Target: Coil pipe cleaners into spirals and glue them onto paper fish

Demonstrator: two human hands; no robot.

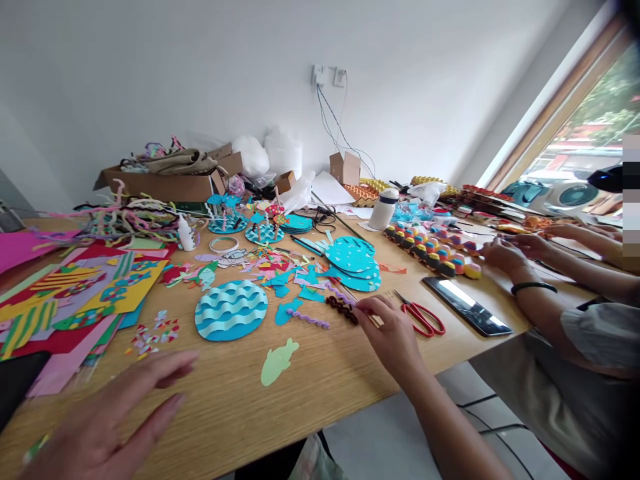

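My left hand (107,417) hovers over the lower left of the table, fingers apart, holding nothing. My right hand (387,327) is at the right of centre, its fingers pressed together at the ends of a dark brown twisted pipe cleaner (341,310) and thin sticks; exactly what it pinches is hidden. A purple wavy pipe cleaner (307,319) lies to its left, touching a small blue paper cutout (284,312). Between my hands are a pale green paper fish (279,362) and a blue oval with light wavy strips (231,311). Red-handled scissors (423,318) lie just right of my right hand.
A phone (467,307) lies near the front edge at right, beside a co-worker's hands (507,257). Colored paper sheets (140,283) cover the left. A glue bottle (187,233), paper scraps, a white-topped bottle (384,210) and cardboard boxes (163,183) stand or lie farther back.
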